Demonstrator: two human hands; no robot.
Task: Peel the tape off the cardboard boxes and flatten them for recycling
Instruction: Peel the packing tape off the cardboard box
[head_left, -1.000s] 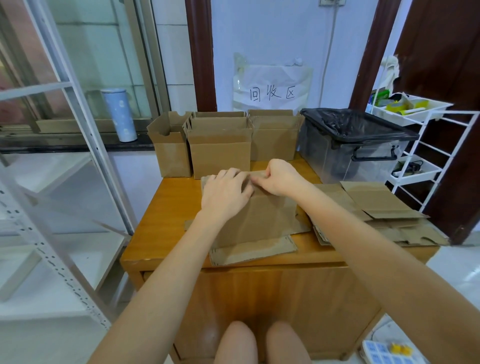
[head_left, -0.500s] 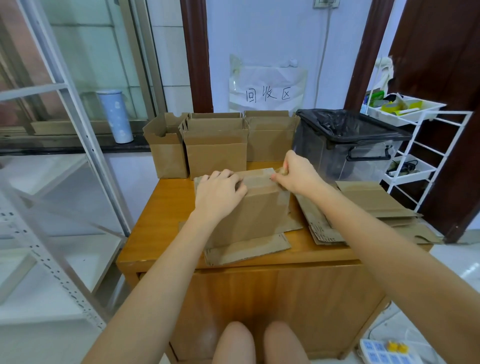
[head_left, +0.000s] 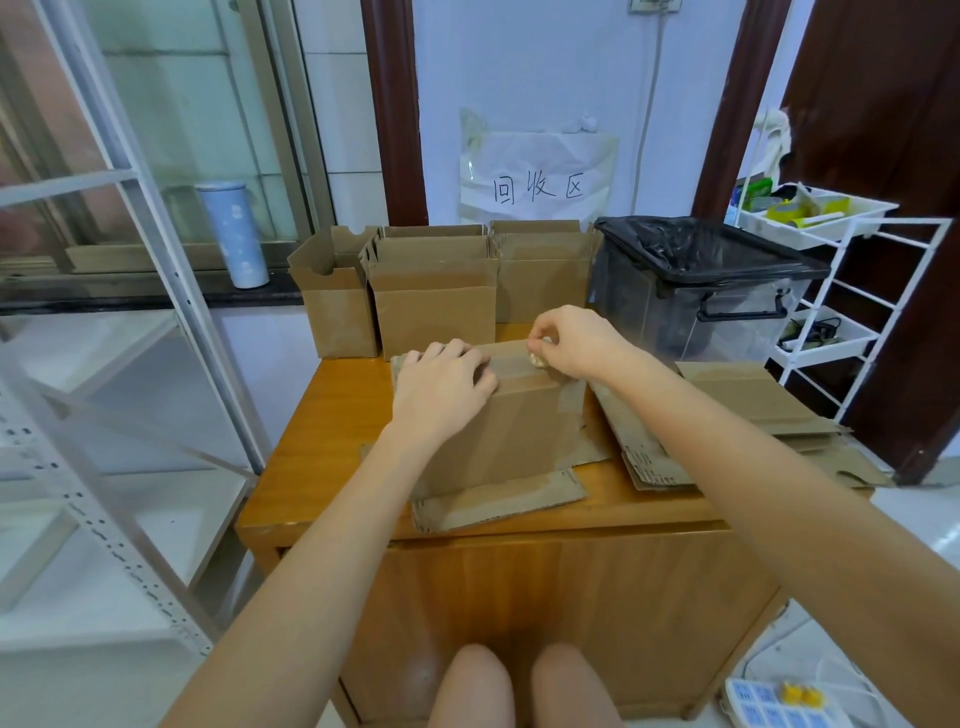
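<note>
Cardboard: brown corrugated box (head_left: 511, 426) stands mid wooden table (head_left: 332, 415), bottom flaps splayed flat beneath. Left hand (head_left: 441, 384) presses box top, fingers straight and together. Right hand (head_left: 571, 340) pinches balled wad of clear tape (head_left: 540, 358) at top right edge, fingertips clamped on it. Box probably light, stiff in panels, weak at creases; tape thin, sticky, likely tears. Best hold: tape's free end, low pull along seam. Matte ribbed card; glossy strip down right corner.

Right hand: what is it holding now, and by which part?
The right hand pinches a small wad of peeled tape between its fingers, at the box's top far edge. The left hand presses the box top.
</note>
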